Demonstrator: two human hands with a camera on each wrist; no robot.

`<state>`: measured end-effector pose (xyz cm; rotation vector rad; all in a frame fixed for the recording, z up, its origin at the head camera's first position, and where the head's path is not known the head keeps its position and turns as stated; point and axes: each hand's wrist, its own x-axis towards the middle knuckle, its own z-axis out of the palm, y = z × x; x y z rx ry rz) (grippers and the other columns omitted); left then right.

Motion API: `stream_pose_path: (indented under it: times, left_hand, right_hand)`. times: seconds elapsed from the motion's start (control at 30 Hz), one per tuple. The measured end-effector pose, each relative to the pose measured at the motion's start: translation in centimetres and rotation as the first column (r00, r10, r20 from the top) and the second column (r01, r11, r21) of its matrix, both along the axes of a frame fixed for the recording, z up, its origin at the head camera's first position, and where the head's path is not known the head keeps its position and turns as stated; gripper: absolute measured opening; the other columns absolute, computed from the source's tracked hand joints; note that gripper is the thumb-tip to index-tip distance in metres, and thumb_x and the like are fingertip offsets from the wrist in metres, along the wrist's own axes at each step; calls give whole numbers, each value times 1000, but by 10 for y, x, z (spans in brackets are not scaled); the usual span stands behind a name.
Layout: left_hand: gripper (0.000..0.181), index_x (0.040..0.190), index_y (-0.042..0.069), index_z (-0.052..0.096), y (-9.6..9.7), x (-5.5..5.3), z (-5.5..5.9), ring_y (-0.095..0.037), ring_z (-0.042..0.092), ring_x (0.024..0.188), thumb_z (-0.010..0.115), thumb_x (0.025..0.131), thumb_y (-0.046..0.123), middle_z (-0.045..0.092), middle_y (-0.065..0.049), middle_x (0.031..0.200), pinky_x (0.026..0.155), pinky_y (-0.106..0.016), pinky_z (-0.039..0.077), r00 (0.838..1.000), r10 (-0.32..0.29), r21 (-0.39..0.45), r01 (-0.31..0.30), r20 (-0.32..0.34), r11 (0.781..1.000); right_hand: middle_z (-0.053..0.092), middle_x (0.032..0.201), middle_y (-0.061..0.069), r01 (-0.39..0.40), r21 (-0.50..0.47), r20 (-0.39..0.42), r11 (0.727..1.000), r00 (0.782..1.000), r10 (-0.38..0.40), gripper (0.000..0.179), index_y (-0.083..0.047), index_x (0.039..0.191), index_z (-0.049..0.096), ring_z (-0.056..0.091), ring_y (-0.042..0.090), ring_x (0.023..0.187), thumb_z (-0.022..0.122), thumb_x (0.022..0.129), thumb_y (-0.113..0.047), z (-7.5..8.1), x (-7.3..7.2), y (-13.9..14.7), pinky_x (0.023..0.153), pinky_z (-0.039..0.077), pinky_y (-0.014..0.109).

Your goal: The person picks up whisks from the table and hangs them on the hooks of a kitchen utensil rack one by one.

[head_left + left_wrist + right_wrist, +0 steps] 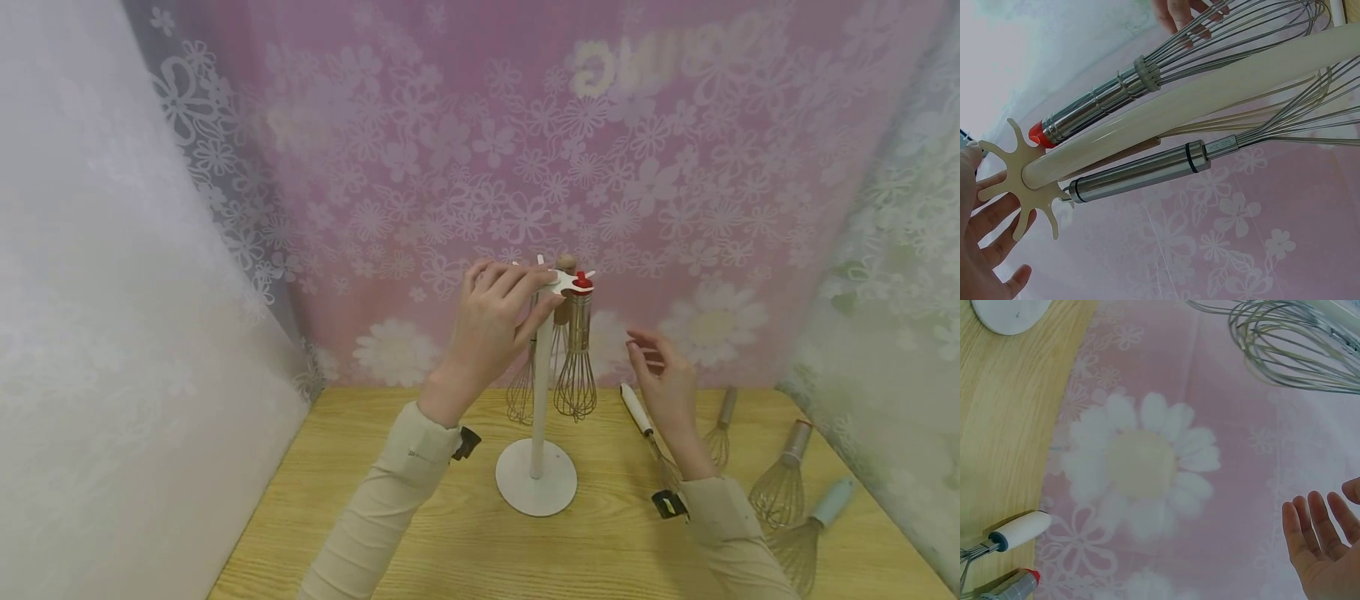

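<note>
The left hand [495,308], in the middle of the head view, holds the top of the white stand [540,392], with its fingers over the upper side and its thumb at the lower edge. The right hand [667,390], right of centre, is free in the air, its fingers loosely bent and its thumb apart from them. Nearest on the wooden counter [607,542], at the lower right, lies a light-blue whisk [831,504], and just behind it a red-ended whisk [793,454]. The stand is upright at the centre on its round base. Right of it lies a white-handled whisk [637,408], partly hidden by the right arm, and farther right a small grey whisk [725,411]. From the stand's top hang a steel whisk with a red cap [580,333], a wooden-handled whisk [562,315] and a black-ringed steel whisk [1141,172]. Farthest, across the upper frame, is a pink flowered curtain [412,208].
</note>
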<state>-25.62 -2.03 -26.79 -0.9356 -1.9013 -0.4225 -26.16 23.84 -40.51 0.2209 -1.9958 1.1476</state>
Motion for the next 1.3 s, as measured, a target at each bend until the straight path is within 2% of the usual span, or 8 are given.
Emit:
stream_pose_path:
  times: [0.2,0.33,0.57,0.63,0.7,1.07,1.17,1.3]
  left_hand:
    - [29,121,16,71,-1,0,0,-19,61,103,65,99,35,72,0,116,106,-44,38,1000,3,-4,-3,7,1000]
    - [29,120,16,71,-1,0,0,-20,62,103,66,99,35,72,0,116,105,-44,39,1000,-1,0,1,-1,1000]
    - [28,120,16,71,0,0,0,-20,62,102,66,99,34,73,0,115,104,-43,39,1000,-9,10,9,-3,1000]
    - [28,120,16,71,0,1,0,-20,62,103,66,99,34,73,0,115,104,-43,39,1000,-11,11,11,0,1000]
    - [29,120,16,71,0,1,0,-20,61,103,66,99,34,73,0,114,104,-43,39,1000,-10,10,10,3,1000]
    - [28,120,16,72,0,2,-1,-20,61,103,67,98,34,73,-1,114,104,-44,39,1000,-20,19,20,9,1000]
    - [28,120,17,72,0,2,-1,-20,61,103,67,98,34,73,0,116,104,-43,39,1000,-17,21,17,12,1000]
    - [28,120,17,72,0,1,-2,-20,61,104,67,98,34,72,0,117,103,-43,39,1000,-21,23,21,17,1000]
  right_hand:
    - [72,109,20,25,17,30,1000,999,-26,25,1,122,69,56,-9,85,65,100,-9,-9,-3,3,75,42,1]
    - [72,110,20,34,23,53,999,998,-35,25,1,122,69,64,10,87,64,100,-10,-13,-6,4,75,41,0]
    - [72,110,20,40,24,95,999,995,-43,25,-1,123,69,68,15,86,63,101,-12,-20,-13,8,75,41,0]
    - [72,112,21,39,26,112,999,993,-42,26,0,124,68,69,31,88,63,102,-13,-21,-15,8,75,39,-1]
    - [71,112,22,38,29,124,999,991,-41,26,0,124,68,69,39,89,63,102,-13,-22,-16,9,75,38,-1]
    - [70,111,24,52,51,186,997,981,-60,26,2,123,67,69,42,90,62,102,-12,-39,-29,16,73,35,-1]
    - [70,111,24,59,74,194,995,978,-73,26,2,123,67,69,42,90,62,101,-11,-44,-33,18,75,46,8]
    - [69,111,26,48,97,235,994,970,-70,28,2,125,66,69,43,92,62,102,-12,-51,-38,21,80,58,44]
